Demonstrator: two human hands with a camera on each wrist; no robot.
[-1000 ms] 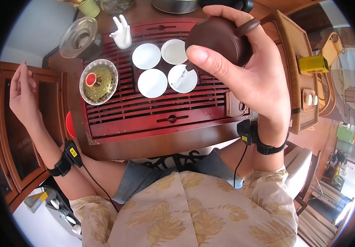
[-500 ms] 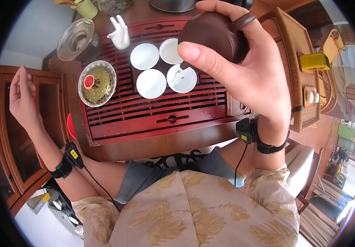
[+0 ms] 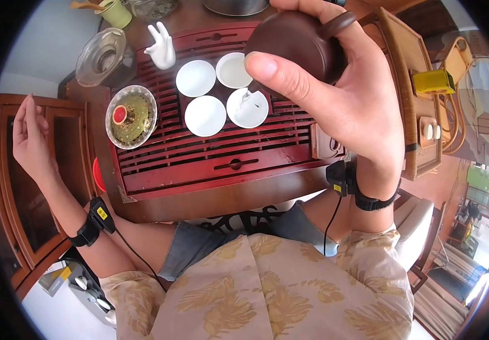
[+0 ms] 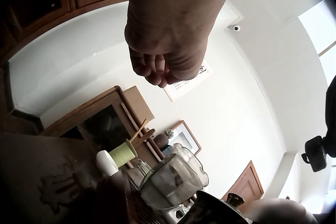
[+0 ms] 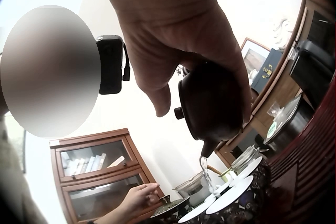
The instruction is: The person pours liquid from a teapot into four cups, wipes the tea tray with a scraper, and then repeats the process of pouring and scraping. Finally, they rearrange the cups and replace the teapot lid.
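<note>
My right hand [image 3: 355, 110] is gripping the dark brown teapot [image 3: 292, 42], fingers curling by its handle [image 3: 337, 24], and is tilting it spout-down above the red slatted tray [image 3: 199, 174]. My left hand [image 3: 31, 136] is hovering beyond the tray's left side, its fingers loosely bent. Below the teapot, clear liquid [image 5: 205, 167] is streaming into one white cup [image 3: 249, 115]; three other white cups [image 3: 205, 117] are sitting just beside it. Left of them, a lidded bowl [image 3: 134, 126] is resting; farther back, a white hand figurine [image 3: 162, 50] is standing near a glass vessel [image 3: 98, 55].

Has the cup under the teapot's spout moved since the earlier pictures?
No. In the head view, the cup keeps its place on the red tray, beside the other white cups.
</note>
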